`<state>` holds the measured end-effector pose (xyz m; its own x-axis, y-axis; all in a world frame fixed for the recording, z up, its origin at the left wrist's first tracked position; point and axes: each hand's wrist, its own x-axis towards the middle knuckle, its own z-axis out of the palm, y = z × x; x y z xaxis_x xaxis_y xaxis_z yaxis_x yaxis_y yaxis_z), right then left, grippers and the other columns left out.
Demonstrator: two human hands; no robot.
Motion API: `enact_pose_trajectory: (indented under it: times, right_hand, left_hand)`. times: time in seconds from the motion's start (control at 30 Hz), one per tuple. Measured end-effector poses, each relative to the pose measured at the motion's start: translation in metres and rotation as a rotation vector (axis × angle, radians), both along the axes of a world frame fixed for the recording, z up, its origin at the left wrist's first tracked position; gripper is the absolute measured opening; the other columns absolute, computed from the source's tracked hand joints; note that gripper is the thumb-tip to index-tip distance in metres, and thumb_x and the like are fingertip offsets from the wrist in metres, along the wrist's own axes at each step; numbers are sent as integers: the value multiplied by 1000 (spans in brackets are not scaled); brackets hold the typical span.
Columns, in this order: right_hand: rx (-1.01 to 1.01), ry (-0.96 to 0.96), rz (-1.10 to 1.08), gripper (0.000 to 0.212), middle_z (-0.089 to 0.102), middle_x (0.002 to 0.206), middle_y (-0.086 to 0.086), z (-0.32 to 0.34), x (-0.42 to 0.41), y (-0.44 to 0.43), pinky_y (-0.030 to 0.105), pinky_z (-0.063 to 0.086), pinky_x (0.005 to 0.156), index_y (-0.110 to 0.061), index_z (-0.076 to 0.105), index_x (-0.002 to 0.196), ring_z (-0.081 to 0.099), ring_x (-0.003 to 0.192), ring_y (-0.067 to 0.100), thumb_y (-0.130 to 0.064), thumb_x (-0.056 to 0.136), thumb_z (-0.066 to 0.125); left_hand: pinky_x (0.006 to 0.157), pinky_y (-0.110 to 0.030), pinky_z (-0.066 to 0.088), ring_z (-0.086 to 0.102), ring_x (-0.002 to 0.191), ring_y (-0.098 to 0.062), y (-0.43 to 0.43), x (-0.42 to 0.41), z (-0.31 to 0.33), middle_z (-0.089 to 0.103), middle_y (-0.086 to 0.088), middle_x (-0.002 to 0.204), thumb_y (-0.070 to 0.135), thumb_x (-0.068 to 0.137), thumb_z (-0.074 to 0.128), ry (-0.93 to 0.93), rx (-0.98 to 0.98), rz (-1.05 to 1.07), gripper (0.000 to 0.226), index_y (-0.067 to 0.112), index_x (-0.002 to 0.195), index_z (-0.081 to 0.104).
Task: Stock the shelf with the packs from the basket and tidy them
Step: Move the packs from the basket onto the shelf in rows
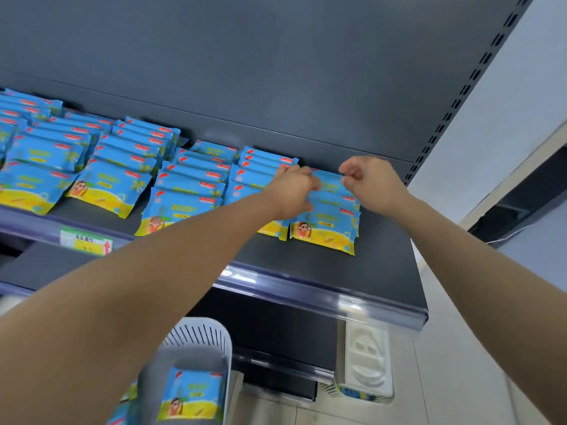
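Both hands — left hand [293,191] and right hand [369,182] — pinch the rightmost row of packs [329,216] on the shelf [322,299], one clumsy nudge probably topples it forward.

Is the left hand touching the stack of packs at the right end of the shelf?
Touching: the head view shows the left hand with fingers on the rightmost stack.

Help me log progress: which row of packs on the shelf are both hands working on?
The rightmost row, nearest the shelf's right end. The left hand and right hand pinch its back packs; the other rows are untouched.
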<state>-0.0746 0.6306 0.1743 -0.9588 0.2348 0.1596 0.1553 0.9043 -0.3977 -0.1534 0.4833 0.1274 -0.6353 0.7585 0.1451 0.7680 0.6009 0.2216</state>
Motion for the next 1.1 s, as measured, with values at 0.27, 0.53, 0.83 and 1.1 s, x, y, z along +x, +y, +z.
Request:
enact_pose_trajectory:
  times: [0.27, 0.53, 0.83, 1.1]
  right_hand:
    - [-3, 163, 262, 21, 63, 106, 13, -21, 34, -151, 38, 46, 90, -5, 64, 106, 60, 97, 27, -10, 87, 58]
    - [135, -319, 537, 33, 54, 124, 9, -167, 57, -305, 36, 38, 94, -13, 54, 123, 50, 117, 29, -21, 92, 50]
    - [228, -782, 382, 43, 54, 130, 12, -295, 77, -317, 39, 46, 97, -9, 51, 126, 52, 119, 31, -29, 89, 59]
    - [356, -968, 275, 69, 31, 146, 15, -361, 89, -302, 43, 38, 105, -12, 29, 143, 38, 131, 34, -22, 83, 62]
  left_hand:
    - [92, -35, 43, 56, 101, -28, -176, 30, 8, 62, -15, 102, 13, 78, 70, -17, 300, 59, 27, 5, 103, 65]
    - [90, -33, 44, 57, 104, -27, -350, 92, -87, 58, -10, 114, 20, 83, 67, -341, -86, 312, 33, 9, 113, 61]
    - [101, -36, 43, 51, 119, -29, -405, 108, -213, 53, -11, 131, 19, 83, 66, -524, -376, 382, 48, 10, 128, 52]
    - [97, -41, 47, 51, 119, -33, -404, 84, -291, 42, -15, 136, 21, 79, 70, -517, -567, 392, 72, 7, 140, 34]
